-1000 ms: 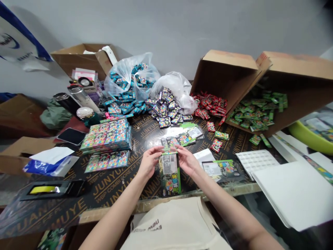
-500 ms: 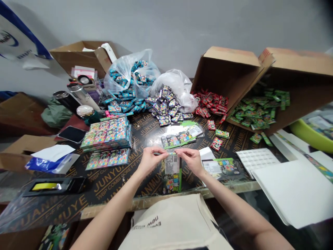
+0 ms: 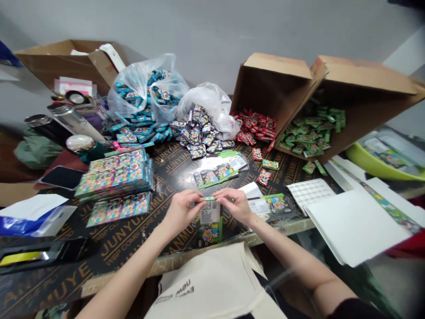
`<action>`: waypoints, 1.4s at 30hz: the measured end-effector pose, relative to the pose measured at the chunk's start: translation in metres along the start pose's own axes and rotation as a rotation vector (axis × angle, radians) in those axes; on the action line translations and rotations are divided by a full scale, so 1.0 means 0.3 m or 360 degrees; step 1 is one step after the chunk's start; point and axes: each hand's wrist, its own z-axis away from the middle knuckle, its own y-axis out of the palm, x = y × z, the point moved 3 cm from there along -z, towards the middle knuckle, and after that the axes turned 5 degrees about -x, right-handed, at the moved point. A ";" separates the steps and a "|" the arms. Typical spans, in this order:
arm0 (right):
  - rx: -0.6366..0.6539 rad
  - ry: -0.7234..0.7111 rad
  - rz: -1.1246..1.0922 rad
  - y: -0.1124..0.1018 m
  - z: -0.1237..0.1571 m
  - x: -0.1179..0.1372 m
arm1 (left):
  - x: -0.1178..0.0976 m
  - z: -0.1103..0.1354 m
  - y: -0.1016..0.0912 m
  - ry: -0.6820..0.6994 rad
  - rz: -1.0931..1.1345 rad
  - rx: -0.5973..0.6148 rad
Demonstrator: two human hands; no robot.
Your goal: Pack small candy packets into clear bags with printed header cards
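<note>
Left hand [image 3: 182,207] pinched nearly closed, fingertips on left end of a thin green strip [image 3: 209,199]. Right hand [image 3: 237,204] likewise, narrow pinch on right end. Strip sits between both hands, over the top of a printed wrapper [image 3: 210,232] near the front edge of the table [image 3: 159,177]; can't tell whether they're joined.
</note>
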 end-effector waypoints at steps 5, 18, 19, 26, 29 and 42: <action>-0.0015 -0.0104 0.0610 -0.165 -0.028 -0.112 | 0.003 0.010 0.003 0.0121 -0.0229 0.0170; 0.0242 0.0131 0.1475 -0.421 -0.013 -0.442 | 0.024 0.010 0.021 0.0056 -0.0150 0.0151; 0.0232 0.0114 0.1484 -0.418 -0.007 -0.442 | 0.026 0.010 0.022 0.0054 -0.0145 0.0147; 0.0253 0.0130 0.1504 -0.413 0.001 -0.445 | 0.037 0.012 0.029 0.0035 -0.0135 0.0117; 0.0332 0.0165 0.1501 -0.415 -0.015 -0.452 | 0.034 0.013 0.026 0.0031 -0.0133 0.0119; 0.0476 0.0025 0.1395 -0.367 0.004 -0.387 | 0.027 0.017 0.024 0.0021 -0.0114 0.0095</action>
